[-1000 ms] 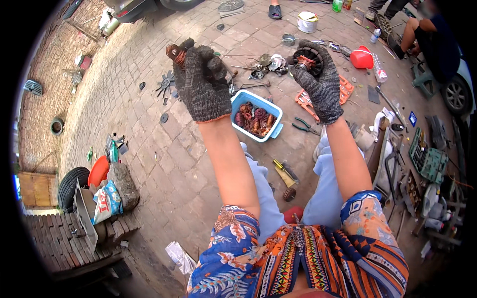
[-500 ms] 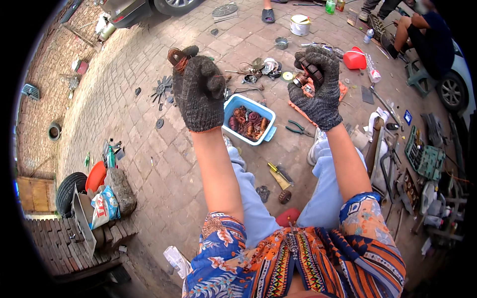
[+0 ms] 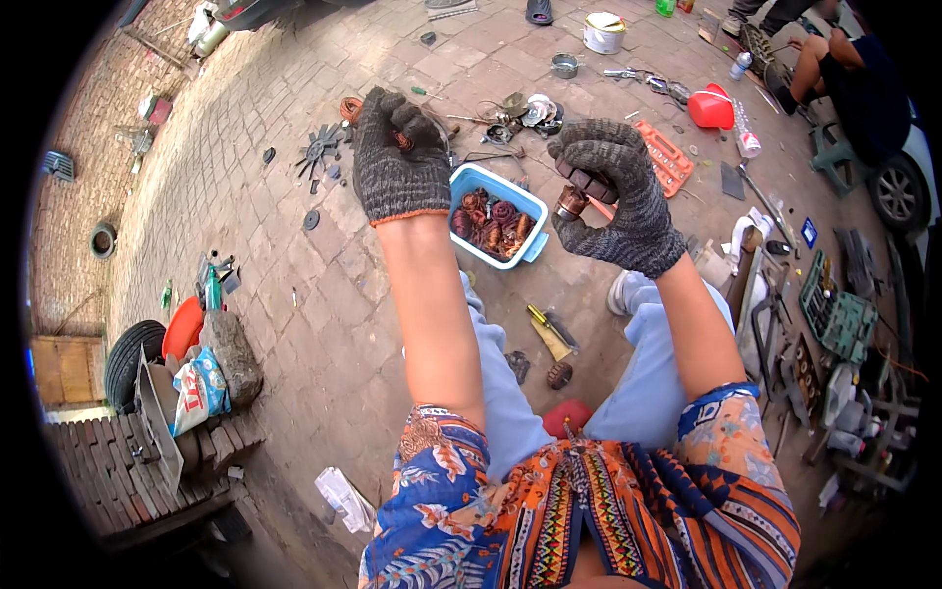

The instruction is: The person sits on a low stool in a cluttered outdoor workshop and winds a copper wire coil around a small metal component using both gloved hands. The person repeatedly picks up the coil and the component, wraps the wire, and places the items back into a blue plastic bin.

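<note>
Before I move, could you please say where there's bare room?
Bare paving lies between the grey rock and the left forearm, and between the blue tub and right shoe. It's crowded at right, around the green tool case.

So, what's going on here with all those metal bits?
The person's gloved left hand holds a coil of copper-coloured wire, and the gloved right hand grips a dark metal part with a copper-coloured end. More copper-coloured coils sit in a blue tub on the paving, and a black fan-shaped part lies off to the left.
</note>
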Available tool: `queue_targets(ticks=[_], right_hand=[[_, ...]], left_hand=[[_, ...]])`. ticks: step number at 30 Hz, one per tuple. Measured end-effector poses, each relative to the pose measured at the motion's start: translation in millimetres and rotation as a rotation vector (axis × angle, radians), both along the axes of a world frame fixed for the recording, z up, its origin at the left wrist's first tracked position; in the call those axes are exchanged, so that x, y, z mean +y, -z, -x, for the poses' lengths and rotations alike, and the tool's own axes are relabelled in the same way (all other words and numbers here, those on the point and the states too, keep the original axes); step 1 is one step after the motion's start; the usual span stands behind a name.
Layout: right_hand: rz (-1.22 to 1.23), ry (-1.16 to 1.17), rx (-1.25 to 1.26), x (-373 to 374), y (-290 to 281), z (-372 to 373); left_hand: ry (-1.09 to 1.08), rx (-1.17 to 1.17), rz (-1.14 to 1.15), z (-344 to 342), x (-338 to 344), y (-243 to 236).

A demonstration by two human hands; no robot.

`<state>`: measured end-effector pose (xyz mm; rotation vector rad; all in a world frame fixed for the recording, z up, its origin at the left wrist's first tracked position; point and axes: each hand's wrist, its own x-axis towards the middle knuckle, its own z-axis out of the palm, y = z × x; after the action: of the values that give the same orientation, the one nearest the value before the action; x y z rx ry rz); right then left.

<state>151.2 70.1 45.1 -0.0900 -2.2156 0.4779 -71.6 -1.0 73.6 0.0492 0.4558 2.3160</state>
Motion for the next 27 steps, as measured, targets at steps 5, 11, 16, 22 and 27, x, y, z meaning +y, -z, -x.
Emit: queue_targets(ticks=[5, 11, 16, 22, 27], right_hand=[[0.498, 0.066, -0.095, 0.3, 27.6, 18.3], [0.604, 0.233, -0.394, 1.2, 30.5, 28.1], [0.235, 0.217, -0.441, -5.2, 28.9, 29.7], [0.227, -0.080, -0.293, -16.0, 48.8, 41.1], [0.521, -0.392, -0.317, -23.4, 60.1, 42.2]], left_hand=[[0.393, -0.046, -0.440, -26.9, -15.1, -33.7], [0.586, 0.005, -0.544, -65.2, -16.0, -39.7], [0.577, 0.011, -0.626, -63.1, -23.1, -47.0], [0.499, 0.019, -0.730, -48.4, -32.0, -51.7], [0.591, 0.052, -0.781, -52.7, -26.1, -34.4]])
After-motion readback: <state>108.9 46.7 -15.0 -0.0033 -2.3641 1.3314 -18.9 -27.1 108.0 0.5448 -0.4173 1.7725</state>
